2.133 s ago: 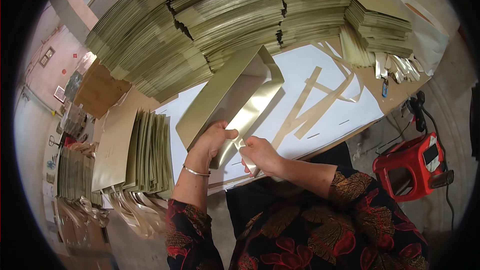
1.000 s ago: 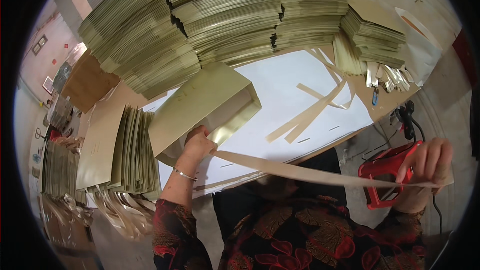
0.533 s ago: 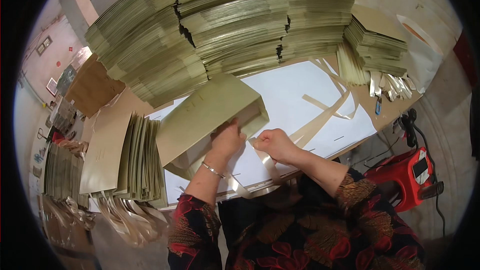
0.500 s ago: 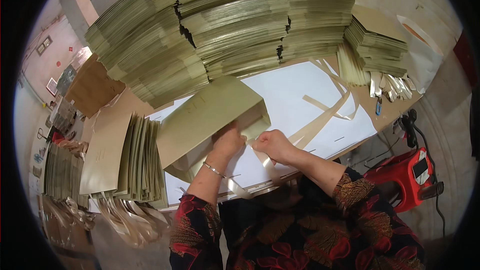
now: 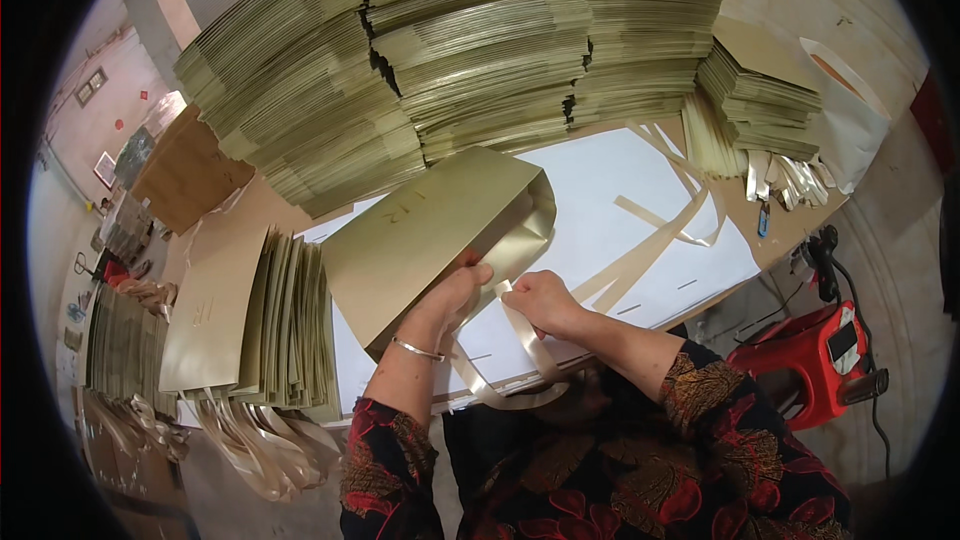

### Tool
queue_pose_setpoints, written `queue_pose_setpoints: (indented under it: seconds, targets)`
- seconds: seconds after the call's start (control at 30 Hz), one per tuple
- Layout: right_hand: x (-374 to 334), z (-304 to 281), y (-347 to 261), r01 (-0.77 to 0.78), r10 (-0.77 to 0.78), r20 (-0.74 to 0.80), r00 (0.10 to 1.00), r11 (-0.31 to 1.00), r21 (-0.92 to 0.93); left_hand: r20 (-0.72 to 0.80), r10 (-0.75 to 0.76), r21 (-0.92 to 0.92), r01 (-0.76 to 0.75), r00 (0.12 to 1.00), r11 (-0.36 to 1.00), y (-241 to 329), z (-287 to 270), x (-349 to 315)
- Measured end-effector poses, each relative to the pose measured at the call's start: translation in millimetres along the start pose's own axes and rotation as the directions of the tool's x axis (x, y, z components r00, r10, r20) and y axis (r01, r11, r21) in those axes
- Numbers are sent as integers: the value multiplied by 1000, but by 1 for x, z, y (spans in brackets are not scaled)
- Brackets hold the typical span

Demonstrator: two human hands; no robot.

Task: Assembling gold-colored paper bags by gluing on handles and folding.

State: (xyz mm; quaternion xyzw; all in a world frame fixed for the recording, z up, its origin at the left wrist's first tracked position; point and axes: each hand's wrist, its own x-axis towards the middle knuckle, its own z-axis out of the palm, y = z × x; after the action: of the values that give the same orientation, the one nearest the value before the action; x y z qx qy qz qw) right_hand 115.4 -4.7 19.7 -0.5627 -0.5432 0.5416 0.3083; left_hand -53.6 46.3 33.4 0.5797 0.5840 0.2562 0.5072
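- Gold paper bag (image 5: 440, 215) at centre; left hand (image 5: 452, 292) grips its near rim, right hand (image 5: 543, 302) pinches a ribbon (image 5: 527, 335).
- Ribboned bags (image 5: 222, 315), left, look done; this bag's fastening is hidden.
- Loose strips (image 5: 650, 248) on white paper (image 5: 600, 170) over the tabletop (image 5: 786, 225); red stool (image 5: 803, 342) lower right.
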Motion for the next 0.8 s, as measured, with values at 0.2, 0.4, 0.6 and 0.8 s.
queue_pose_setpoints:
  seconds: [0.2,0.4,0.6,0.8]
  targets:
    - [2,5,1,-10,10,8,1000,1000,-18,80,4,-226,14,997,974,-9,-5,4]
    - [3,7,10,-10,9,-105,994,1000,-2,85,42,-219,-22,996,975,-9,-5,2]
    - [7,12,14,97,-102,-157,982,995,-37,102,48,-284,-17,994,959,-13,-5,4]
    - [5,10,7,-2,6,-43,999,995,98,101,91,-237,-65,991,969,-17,-2,7]
